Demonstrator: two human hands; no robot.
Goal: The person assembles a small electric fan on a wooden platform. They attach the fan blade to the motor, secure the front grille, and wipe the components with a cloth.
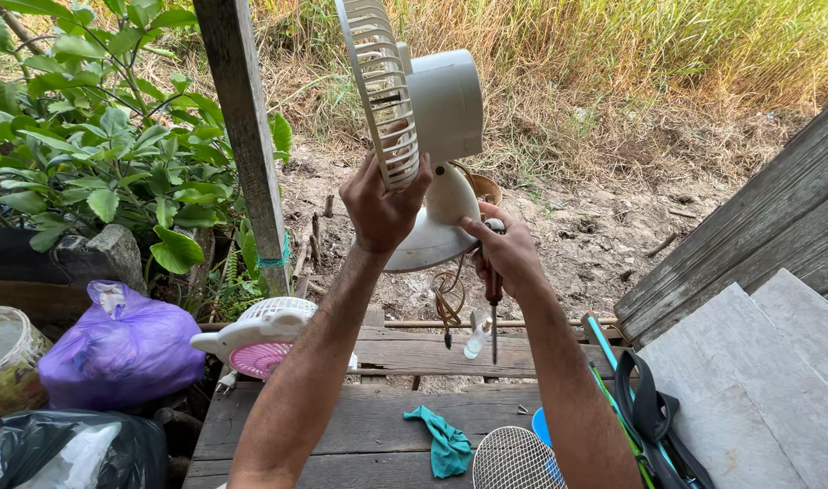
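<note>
Cream plastic fan (436, 118), upper centre: our left hand (382, 204) grips its grille, right hand (504, 254) fingers closed around screwdriver (493, 312); base screws next, we judge

Daylight falls on bare dirt (604, 226) and dry grass (613, 54); a wooden post (246, 136) stands beside leafy bushes (88, 136); plank decking (359, 435) below.

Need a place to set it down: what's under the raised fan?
Under the fan: its dangling cord, a small clear bottle, wooden planks and a teal cloth. The arms hide part of the planks.
</note>
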